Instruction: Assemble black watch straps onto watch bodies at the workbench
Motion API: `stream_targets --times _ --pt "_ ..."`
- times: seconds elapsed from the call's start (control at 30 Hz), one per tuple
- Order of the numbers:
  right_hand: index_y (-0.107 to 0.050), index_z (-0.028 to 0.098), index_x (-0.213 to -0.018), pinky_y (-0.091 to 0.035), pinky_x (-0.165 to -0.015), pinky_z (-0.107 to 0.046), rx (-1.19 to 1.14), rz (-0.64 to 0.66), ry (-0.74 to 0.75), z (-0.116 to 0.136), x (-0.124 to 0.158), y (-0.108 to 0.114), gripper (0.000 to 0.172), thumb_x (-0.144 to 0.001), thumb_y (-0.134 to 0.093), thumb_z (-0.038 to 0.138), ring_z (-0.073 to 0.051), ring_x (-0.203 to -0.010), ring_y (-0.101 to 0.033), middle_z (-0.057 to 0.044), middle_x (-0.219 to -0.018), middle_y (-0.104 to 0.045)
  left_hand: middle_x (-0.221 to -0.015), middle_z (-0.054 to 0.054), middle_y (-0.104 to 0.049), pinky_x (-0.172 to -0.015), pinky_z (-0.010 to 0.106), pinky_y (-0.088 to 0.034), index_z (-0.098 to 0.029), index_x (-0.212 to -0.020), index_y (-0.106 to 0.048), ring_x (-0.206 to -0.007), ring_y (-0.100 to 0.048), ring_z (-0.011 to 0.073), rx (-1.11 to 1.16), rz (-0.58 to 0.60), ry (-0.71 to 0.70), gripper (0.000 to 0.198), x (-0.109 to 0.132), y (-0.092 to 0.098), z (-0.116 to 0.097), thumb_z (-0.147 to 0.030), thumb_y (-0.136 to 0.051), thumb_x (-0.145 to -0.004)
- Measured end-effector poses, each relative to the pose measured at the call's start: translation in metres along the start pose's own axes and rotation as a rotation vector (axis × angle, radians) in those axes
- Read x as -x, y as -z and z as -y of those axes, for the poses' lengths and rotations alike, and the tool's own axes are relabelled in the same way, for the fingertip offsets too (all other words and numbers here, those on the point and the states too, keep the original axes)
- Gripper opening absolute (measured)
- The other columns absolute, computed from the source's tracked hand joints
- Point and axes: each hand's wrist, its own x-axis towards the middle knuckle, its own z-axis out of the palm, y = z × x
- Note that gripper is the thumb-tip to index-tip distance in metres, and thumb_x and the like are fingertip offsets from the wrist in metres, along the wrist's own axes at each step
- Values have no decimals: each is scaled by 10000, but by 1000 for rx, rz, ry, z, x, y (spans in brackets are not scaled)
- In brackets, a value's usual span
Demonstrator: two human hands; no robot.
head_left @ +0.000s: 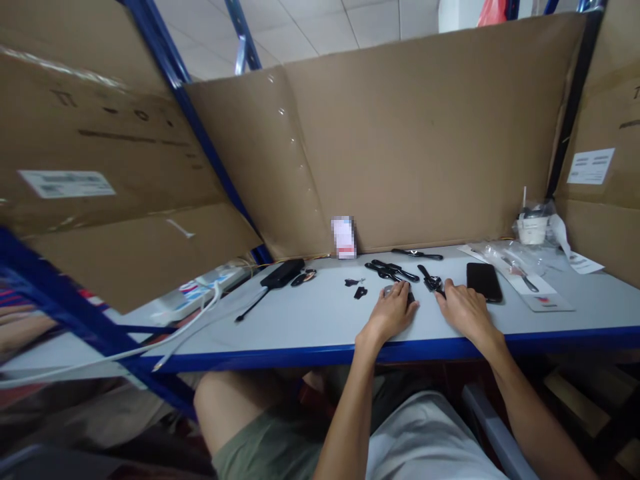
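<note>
Near the front edge of the tabletop, my left hand (393, 312) curls over a small dark grey object (411, 297), mostly hidden beneath the fingers. My right hand (466, 308) pinches the near end of a slim black tool (429, 277) with a wider middle, which lies on the table. Beyond my left hand is a cluster of black handle-shaped pieces (393, 270). One more long black piece (417, 254) lies by the cardboard back wall. Small black scraps (360, 292) sit left of my left hand.
A black phone (484, 282) lies right of my right hand. Clear packaging with a black-handled utensil (523, 275) and a cup (532, 227) stand farther right. A lit phone (344, 237) leans at the back. On the left are a black cabled box (283, 273) and a power strip (207, 290).
</note>
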Motion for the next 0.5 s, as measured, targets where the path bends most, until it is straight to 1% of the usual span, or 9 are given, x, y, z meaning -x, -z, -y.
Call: stream_targets --times 0.13,0.23,0.37,0.5 --pt "-583 98 -1214 -498 -789 -370 10 -15 3 0 1 0 365 -1025 -390 344 -326 -978 -711 -194 -988 -735 -1626 163 -290 -1230 542 -160 -106 -1526 -310 -1522 -229 285 24 2 -21 604 0 0 -1 -396 -327 -996" --pt "-584 91 -1229 -494 -817 -369 6 7 -14 1 1 0 397 -1029 -385 370 -316 -1001 -706 -208 -1014 -729 -1626 165 -288 -1237 524 -146 -93 -1529 -300 -1530 -203 279 37 15 -26 615 0 0 0 -397 -322 -995" --pt "-623 86 -1181 -480 -857 -352 -9 46 -29 2 -1 2 401 -1029 -382 369 -291 -1020 -703 -219 -1040 -726 -1631 161 -269 -1235 533 -145 -96 -1542 -281 -1532 -190 279 44 25 -31 625 -1 -1 2 -392 -317 -992" --pt "-663 107 -1120 -482 -834 -349 -8 51 -30 1 -1 3 363 -1012 -397 329 -294 -1010 -707 -199 -1044 -737 -1639 153 -237 -1237 537 -139 -103 -1551 -275 -1535 -177 274 38 15 -57 645 -6 -4 4 -429 -306 -995"
